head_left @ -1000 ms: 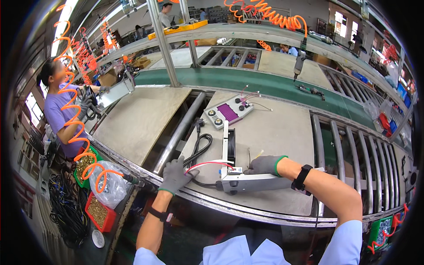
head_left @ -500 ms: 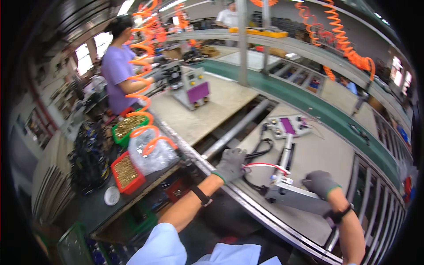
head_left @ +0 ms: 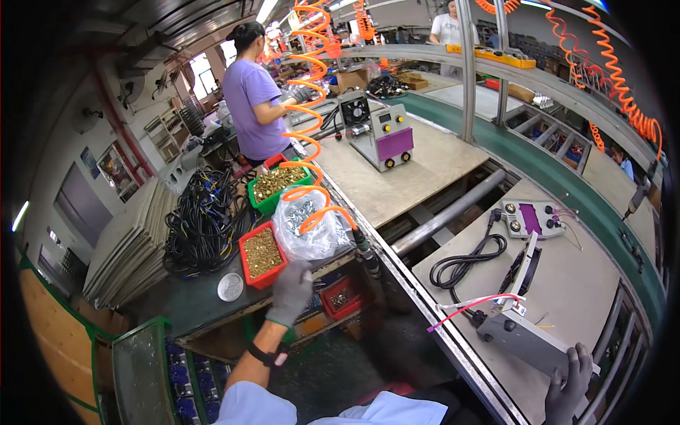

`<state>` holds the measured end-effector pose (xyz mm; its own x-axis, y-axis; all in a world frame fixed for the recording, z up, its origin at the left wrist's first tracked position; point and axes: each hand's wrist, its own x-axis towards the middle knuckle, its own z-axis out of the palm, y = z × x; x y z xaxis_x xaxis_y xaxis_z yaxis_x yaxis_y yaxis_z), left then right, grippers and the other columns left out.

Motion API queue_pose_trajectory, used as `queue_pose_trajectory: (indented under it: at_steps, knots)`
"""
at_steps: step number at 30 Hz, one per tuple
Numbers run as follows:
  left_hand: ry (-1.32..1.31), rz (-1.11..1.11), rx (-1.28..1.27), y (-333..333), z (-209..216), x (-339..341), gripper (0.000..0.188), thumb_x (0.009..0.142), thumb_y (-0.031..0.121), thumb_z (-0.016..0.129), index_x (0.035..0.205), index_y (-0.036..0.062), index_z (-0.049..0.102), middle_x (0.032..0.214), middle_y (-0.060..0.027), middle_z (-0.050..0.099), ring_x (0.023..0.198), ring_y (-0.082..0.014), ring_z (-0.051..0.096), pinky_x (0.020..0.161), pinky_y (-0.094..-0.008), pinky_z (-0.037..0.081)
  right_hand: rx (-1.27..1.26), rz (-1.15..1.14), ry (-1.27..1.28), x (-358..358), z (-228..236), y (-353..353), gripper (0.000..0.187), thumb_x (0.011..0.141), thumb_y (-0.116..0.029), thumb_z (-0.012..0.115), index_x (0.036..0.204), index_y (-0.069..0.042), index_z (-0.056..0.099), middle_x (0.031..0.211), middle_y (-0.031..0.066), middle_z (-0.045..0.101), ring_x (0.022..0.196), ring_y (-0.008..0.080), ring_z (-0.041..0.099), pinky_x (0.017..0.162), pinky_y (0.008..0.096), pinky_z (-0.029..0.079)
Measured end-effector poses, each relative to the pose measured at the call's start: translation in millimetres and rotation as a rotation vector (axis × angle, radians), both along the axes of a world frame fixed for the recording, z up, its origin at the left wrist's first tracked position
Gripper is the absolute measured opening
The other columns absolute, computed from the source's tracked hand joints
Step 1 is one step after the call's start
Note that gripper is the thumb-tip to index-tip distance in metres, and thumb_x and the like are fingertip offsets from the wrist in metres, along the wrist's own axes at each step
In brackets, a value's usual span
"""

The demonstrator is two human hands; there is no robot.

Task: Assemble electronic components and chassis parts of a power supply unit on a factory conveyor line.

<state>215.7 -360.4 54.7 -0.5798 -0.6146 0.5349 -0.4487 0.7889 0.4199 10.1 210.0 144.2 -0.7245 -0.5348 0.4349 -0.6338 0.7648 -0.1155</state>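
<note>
Left hand (head_left: 292, 294): by bench (head_left: 202, 299) edge, grip unclear
Right hand (head_left: 571, 382): on casing (head_left: 523, 345), grip unclear
Red bin (head_left: 265, 280): likely reaching step, needing pinch

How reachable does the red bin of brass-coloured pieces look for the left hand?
Probably yes: the gloved left hand is beside the near side of the red bin, and its brass-coloured pieces lie exposed from above.

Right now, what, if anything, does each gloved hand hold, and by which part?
The right hand touches the grey metal casing at its near right end; a grip cannot be confirmed. The left hand, near a red bin, shows nothing held.
</note>
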Motion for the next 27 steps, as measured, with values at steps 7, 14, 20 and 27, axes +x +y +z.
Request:
queue_pose_trajectory:
  at_steps: [7,14,20,27]
  knots:
    - [-0.681,0.266,-0.027,-116.5,57.9,49.1,0.035,0.085,0.015,0.07,0.119,0.0054,0.068,0.115,-0.0185,0.069,0.11,-0.0364,0.065,0.097,-0.0438,0.051,-0.045,-0.036,0.069,-8.2,-26.9,4.4,0.041,0.087,-0.006,0.059,0.127,0.002,0.057,0.123,0.0239,0.056,0.118,0.0426,0.053,0.101,0.0493,0.042]
    - [-0.664,0.008,0.11,-142.7,32.0,50.5,0.035,0.082,0.015,0.071,0.115,0.0037,0.07,0.113,-0.0205,0.07,0.105,-0.0344,0.068,0.096,-0.0428,0.052,-0.085,-0.048,0.129,-27.2,-46.9,3.3,0.036,0.092,-0.015,0.058,0.124,0.002,0.058,0.101,0.0186,0.056,0.098,0.0356,0.053,0.09,0.047,0.039]
    - [-0.545,0.078,0.051,-148.8,22.1,53.2,0.024,0.086,0.02,0.068,0.105,0.007,0.073,0.102,-0.0195,0.071,0.098,-0.0362,0.069,0.088,-0.0442,0.053,-0.098,-0.05,0.101,-23.9,-41.1,3.2,0.037,0.09,-0.011,0.059,0.125,0.002,0.057,0.1,0.0184,0.056,0.098,0.0357,0.053,0.09,0.0465,0.04]
    - [-0.377,0.097,0.035,-156.3,16.0,64.5,0.021,0.089,0.022,0.065,0.101,0.0064,0.072,0.101,-0.0195,0.07,0.097,-0.0381,0.067,0.087,-0.0457,0.053,-0.092,-0.024,0.07,-18.6,-27.3,1.8,0.042,0.085,-0.008,0.061,0.126,0.001,0.057,0.1,0.0195,0.055,0.097,0.0387,0.053,0.09,0.0496,0.041]
